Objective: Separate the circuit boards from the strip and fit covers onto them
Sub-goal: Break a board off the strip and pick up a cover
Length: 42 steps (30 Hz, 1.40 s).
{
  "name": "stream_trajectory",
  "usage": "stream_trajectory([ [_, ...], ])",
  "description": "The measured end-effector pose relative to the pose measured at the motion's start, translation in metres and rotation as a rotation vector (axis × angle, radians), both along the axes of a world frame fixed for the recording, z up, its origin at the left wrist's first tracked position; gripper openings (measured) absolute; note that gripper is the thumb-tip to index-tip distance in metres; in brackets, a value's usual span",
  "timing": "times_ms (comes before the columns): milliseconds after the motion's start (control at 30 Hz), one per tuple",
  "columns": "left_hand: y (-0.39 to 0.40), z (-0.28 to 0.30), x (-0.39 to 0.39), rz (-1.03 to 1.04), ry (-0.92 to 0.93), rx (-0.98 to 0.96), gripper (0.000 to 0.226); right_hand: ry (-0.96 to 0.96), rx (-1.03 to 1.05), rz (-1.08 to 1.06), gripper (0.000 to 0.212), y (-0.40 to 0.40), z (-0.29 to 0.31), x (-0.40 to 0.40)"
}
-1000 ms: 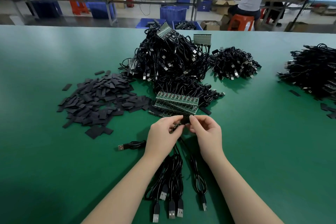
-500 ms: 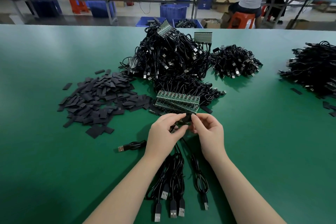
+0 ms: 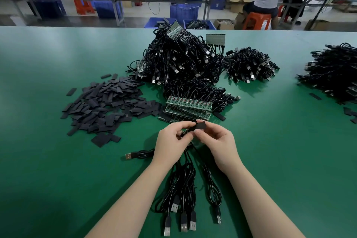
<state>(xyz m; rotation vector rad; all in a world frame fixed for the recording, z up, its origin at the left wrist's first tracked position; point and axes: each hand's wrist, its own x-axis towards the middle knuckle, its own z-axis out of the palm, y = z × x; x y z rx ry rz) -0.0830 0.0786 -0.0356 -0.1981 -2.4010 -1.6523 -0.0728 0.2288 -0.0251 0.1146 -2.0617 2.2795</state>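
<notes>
We find no legible writing on any part. Over the smooth green table [image 3: 58,160], our right hand [image 3: 216,145] pinches a flat, matte black rectangular cover [image 3: 201,126] between thumb and forefinger, while our left hand [image 3: 172,141] curls its fingers round a small green circuit board [image 3: 185,132], largely hidden, whose thin black cable runs back toward us. Just beyond lie stacked green board strips [image 3: 188,107], a heap of loose black covers [image 3: 108,106] to the left, and glossy USB cables [image 3: 185,199] between our forearms.
</notes>
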Motion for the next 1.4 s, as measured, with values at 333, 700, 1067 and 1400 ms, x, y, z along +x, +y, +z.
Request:
stream_trajectory([
  [333,0.0,0.003,0.002,-0.043,0.001,0.028,0.036,0.01,-0.018,-0.098,0.015,0.001,-0.003,0.0],
  [700,0.006,0.003,0.014,0.13,0.14,-0.279,0.023,-0.024,-0.063,-0.133,0.016,0.002,-0.008,-0.003],
  [1067,0.0,0.001,0.01,0.097,0.181,-0.329,0.023,-0.002,-0.032,-0.148,0.017,0.001,-0.007,-0.002],
  [1400,-0.004,-0.003,0.006,0.042,0.073,-0.205,0.022,0.033,-0.018,-0.118,0.022,0.001,-0.002,0.001],
])
